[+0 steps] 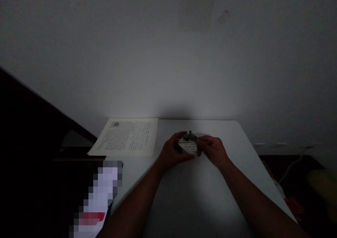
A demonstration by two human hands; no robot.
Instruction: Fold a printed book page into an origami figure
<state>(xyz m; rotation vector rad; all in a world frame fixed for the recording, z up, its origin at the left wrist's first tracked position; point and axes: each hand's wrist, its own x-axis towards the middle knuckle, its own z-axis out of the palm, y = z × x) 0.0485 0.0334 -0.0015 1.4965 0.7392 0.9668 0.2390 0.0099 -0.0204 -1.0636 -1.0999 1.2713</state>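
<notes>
Above the middle of the white table [200, 188], both hands hold a small folded piece of printed paper [190, 147]. It has rows of text on its lower part and a dark printed patch on its upper part, where a small dark tip sticks up. My left hand [171, 149] grips it from the left, with the thumb along the lower edge and the fingers at the upper left. My right hand [212, 148] pinches its right edge between thumb and fingers. The light is dim, so the folds are hard to make out.
A printed sheet or booklet [129, 137] with a square code lies at the table's back left, overhanging the edge. A lit phone-like screen [102, 188], pixelated, is at the left edge. The wall [168, 62] stands directly behind. A pale cable [291, 166] runs at right.
</notes>
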